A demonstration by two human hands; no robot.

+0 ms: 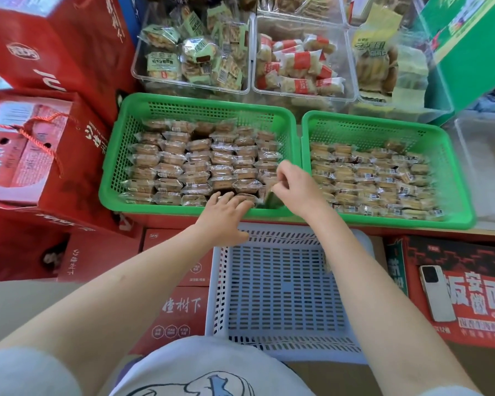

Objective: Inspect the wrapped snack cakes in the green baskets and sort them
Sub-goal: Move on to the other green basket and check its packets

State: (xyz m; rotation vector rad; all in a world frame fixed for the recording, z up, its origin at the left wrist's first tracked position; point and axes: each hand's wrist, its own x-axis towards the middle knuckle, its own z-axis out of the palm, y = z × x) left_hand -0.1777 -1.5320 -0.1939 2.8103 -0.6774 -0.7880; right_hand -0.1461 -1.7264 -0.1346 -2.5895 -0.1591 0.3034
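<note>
Two green mesh baskets side by side on a red surface, rims nearly touching. Left green basket [132,121] packed with clear-wrapped snack cakes [195,161] in neat rows; right green basket [452,155] holds a flatter, looser layer of the same kind of cakes [375,178]. Left hand [223,215] lies palm down over the near rim of the left basket, fingers spread and resting on the front-row cakes, nothing gripped. Right hand [292,184] is at the near right corner of the left basket, thumb and fingers pinched on the edge of one wrapped cake [270,197], which tilts up from the row; the wrapper is blurred, so detail is unclear. Below the green baskets, directly in front of the person, sits a pale blue slotted basket [283,284]; one small item at its right wall is mostly hidden by the right forearm. Behind: clear bins of other packaged snacks [195,55]. Red cartons [52,52] stacked at left. A white phone [437,292] lies on a red box at lower right.
</note>
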